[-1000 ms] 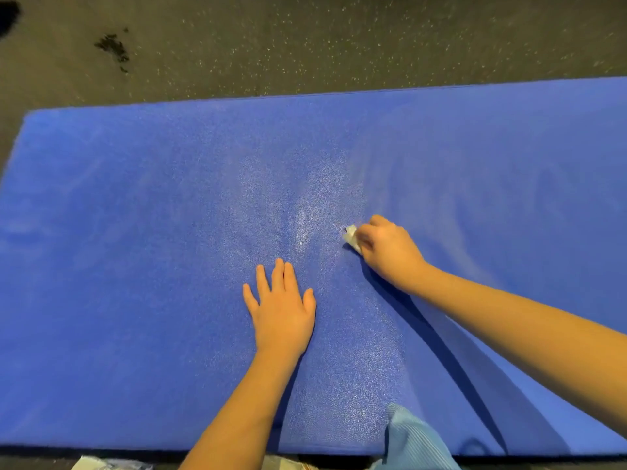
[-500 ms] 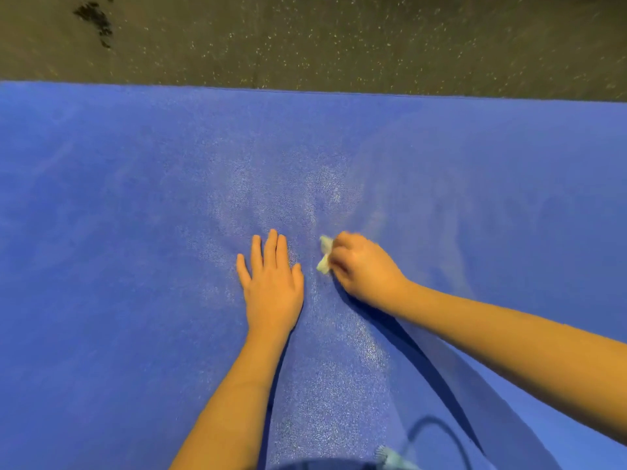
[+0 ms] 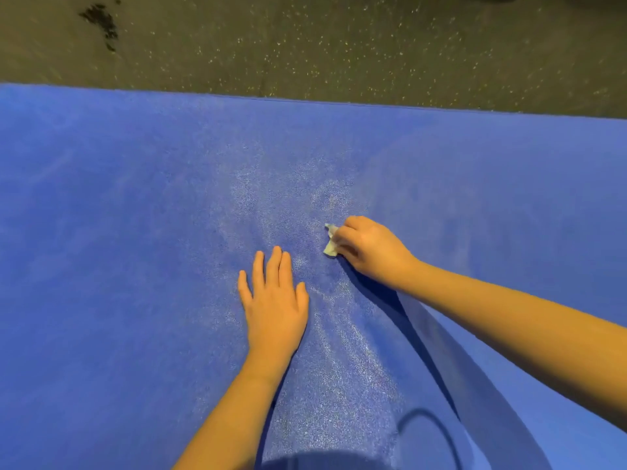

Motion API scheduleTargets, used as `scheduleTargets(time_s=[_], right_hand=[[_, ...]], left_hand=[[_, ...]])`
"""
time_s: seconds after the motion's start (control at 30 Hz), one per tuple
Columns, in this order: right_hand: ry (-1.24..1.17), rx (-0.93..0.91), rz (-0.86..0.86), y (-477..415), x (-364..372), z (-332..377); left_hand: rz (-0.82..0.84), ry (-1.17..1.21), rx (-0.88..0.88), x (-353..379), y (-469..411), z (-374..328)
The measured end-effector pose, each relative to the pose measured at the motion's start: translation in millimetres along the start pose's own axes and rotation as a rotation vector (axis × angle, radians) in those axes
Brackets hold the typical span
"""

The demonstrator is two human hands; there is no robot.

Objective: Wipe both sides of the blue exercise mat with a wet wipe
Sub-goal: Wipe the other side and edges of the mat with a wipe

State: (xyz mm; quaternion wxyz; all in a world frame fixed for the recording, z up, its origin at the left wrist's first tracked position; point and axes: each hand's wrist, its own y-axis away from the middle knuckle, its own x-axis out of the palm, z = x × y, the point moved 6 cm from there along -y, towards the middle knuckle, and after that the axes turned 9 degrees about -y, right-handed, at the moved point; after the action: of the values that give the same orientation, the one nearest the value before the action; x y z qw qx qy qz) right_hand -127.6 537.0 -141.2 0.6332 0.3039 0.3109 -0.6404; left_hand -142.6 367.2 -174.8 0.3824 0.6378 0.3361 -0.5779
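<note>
The blue exercise mat (image 3: 118, 232) lies flat on the floor and fills most of the head view, with a wet sheen down its middle. My left hand (image 3: 274, 303) rests palm down on the mat, fingers straight and together. Just to its upper right, my right hand (image 3: 369, 249) grips a small crumpled white wet wipe (image 3: 330, 240) and presses it onto the mat. Only the wipe's left end shows past my fingers.
Dark speckled floor (image 3: 339, 45) runs beyond the mat's far edge. A black smudge (image 3: 101, 22) marks the floor at the upper left. Shadows of my arms and head fall on the mat's near part.
The view has moved closer over the mat. My right hand with the wipe slid left toward my left hand, then a little back up and right. My left hand has stayed flat.
</note>
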Motion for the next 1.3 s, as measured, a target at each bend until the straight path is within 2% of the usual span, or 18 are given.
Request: scheduleTargets(time_s=[0.07,0.13,0.2,0.3,0.4,0.47,0.53,0.63,0.73,0.83,0.93,1.03,1.1,1.2,1.23,1.3], right_hand=[[0.079,0.068,-0.097,-13,-12,-24],[0.139,0.271,-0.270,-25,-31,-53],[0.111,0.382,-0.329,-27,-38,-62],[0.045,0.185,-0.163,-20,-24,-39],[0.078,0.037,-0.007,-12,-24,-36],[0.151,0.096,-0.072,-19,-38,-54],[0.215,0.229,-0.176,-30,-54,-76],[0.195,0.366,-0.239,-38,-57,-91],[0.086,0.213,-0.173,-36,-43,-74],[0.120,0.092,-0.053,-33,-44,-72],[0.213,0.261,-0.198,-48,-76,-109],[0.229,0.461,-0.355,-57,-100,-145],[0.150,0.369,-0.299,-59,-93,-139],[0.099,0.094,-0.058,-54,-76,-113],[0.122,0.089,-0.046,-57,-79,-118],[0.206,0.250,-0.220,-74,-101,-147]], left_hand=[[-0.031,0.035,0.006,-4,-4,-1],[-0.086,0.088,0.000,-9,-16,-3],[-0.114,0.136,-0.007,-12,-39,-10],[-0.072,0.181,-0.015,-8,-83,-28],[-0.067,0.076,-0.029,4,-100,-42],[-0.094,0.025,-0.035,9,-99,-43],[-0.119,0.028,-0.026,11,-98,-44],[-0.120,0.046,-0.034,9,-97,-44],[-0.151,0.041,-0.049,7,-100,-45],[-0.187,0.077,-0.055,1,-121,-55],[-0.129,0.065,-0.006,-1,-138,-77],[-0.141,0.055,0.003,5,-141,-83],[-0.155,0.058,0.005,6,-139,-82],[-0.168,0.046,0.000,5,-139,-82],[-0.171,0.048,0.001,5,-139,-82],[-0.179,0.047,0.007,5,-139,-82]])
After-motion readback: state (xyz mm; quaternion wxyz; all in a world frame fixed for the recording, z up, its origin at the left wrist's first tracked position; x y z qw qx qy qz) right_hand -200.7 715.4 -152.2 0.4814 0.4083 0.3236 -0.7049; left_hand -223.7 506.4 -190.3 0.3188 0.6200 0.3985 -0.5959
